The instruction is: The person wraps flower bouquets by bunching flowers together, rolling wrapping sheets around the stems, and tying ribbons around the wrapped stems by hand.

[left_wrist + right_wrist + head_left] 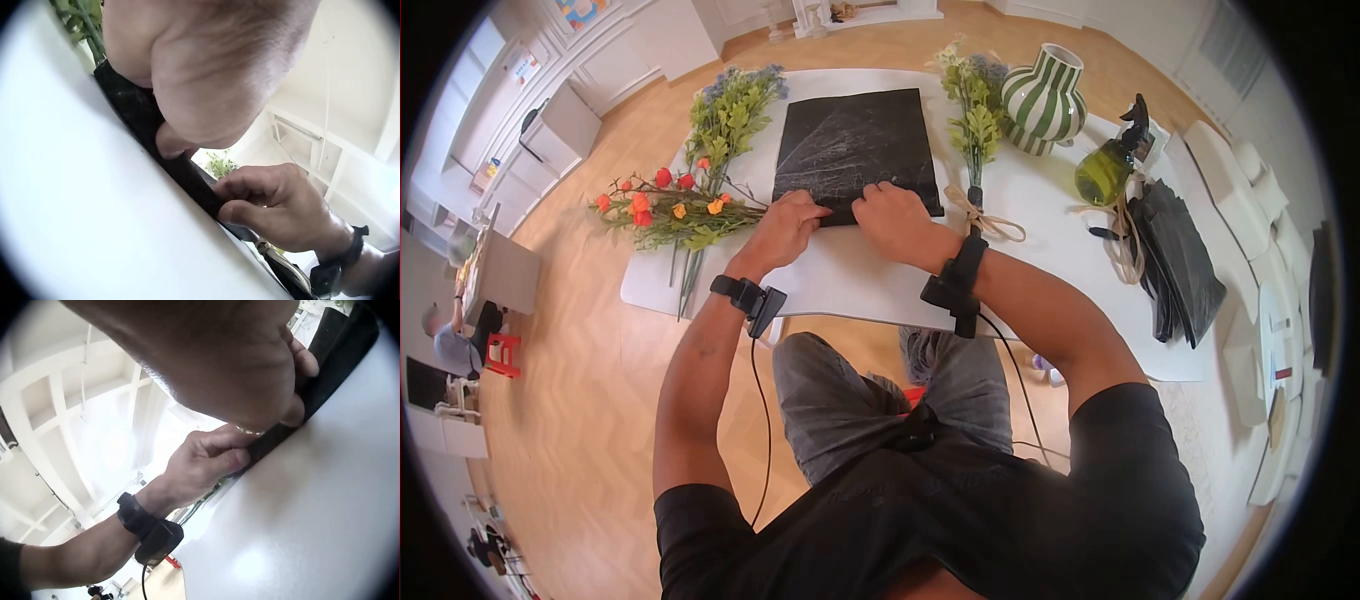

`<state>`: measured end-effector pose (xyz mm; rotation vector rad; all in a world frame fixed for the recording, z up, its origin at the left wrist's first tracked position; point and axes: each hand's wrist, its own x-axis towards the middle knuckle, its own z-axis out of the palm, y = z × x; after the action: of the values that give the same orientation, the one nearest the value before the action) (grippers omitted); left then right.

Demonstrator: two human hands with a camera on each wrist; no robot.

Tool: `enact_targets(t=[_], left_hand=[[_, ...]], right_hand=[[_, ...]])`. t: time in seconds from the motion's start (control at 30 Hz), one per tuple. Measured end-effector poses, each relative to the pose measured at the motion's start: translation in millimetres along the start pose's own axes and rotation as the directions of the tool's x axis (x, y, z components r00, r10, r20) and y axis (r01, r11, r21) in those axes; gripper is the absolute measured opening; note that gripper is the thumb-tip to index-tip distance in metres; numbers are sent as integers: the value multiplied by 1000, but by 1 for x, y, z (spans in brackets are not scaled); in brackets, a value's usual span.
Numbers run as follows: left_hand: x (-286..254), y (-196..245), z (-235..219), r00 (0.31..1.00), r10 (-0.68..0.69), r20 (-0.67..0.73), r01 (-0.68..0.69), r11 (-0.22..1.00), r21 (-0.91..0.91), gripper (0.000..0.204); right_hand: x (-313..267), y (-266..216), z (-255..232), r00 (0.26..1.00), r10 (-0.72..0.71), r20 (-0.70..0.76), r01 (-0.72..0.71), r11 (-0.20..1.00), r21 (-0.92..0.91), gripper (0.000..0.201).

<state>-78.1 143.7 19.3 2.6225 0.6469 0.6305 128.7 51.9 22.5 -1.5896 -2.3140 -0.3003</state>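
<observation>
A black crinkled sheet [855,140] lies flat on the white table, its near edge folded into a narrow band. Both hands pinch that band. The left hand [785,230] holds it near the left corner, the right hand [892,222] a little right of the middle. In the left wrist view, thumb and fingers of the right hand [275,203] grip the dark band [134,112], with the left hand [200,75] close over it. The right wrist view has the left hand [200,462] pinching the far end of the band [337,369].
Orange and red flowers [640,208] and leafy stems [730,125] lie left. Beyond the right hand are a twine-tied bunch [977,125], a striped vase [1045,100], a green bottle [1104,172] and folded black sheets [1180,255]. Another person [455,340] sits far left.
</observation>
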Motion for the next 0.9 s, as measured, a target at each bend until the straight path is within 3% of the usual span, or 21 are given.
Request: enact_targets(t=[0.13,0.2,0.23,0.3,0.37,0.47,0.53,0.63,0.67,0.73,0.87,0.9], left_hand=[[1,4,-5,999,27,28,-29,997,70,19],[-1,8,-3,995,-70,-72,64,994,-84,19],[-3,7,-5,993,-86,-80,80,994,-73,19],[-7,1,-11,997,62,-55,-55,990,130,21],[-11,-7,-17,999,18,-48,-10,987,158,23],[-7,-17,-24,998,-14,53,5,985,175,25],[-2,-21,-30,980,-114,162,96,989,116,25],[2,-23,-37,968,-115,225,86,987,134,23],[2,-23,-37,968,-118,223,89,987,135,23],[-1,-22,-33,981,-16,194,-39,960,277,22],[-8,-21,-28,991,-10,133,-28,959,283,21],[-8,-19,-25,991,-61,118,23,952,304,20]], right_hand=[[13,14,-4,993,32,109,-42,995,89,16],[21,19,-7,953,72,294,-118,983,142,16],[22,20,-8,956,51,290,-99,983,152,16],[24,23,-9,936,119,332,-190,963,192,16],[26,25,-13,930,118,349,-207,950,233,16],[29,31,-13,914,112,390,-234,931,281,17],[31,33,-13,909,93,406,-228,927,298,17],[32,35,-13,894,95,437,-257,908,329,16],[32,37,-10,896,83,436,-250,906,342,16],[33,40,-10,897,70,436,-243,902,355,15],[32,44,-10,894,41,446,-240,885,398,15],[33,45,-10,898,41,439,-241,880,410,15]])
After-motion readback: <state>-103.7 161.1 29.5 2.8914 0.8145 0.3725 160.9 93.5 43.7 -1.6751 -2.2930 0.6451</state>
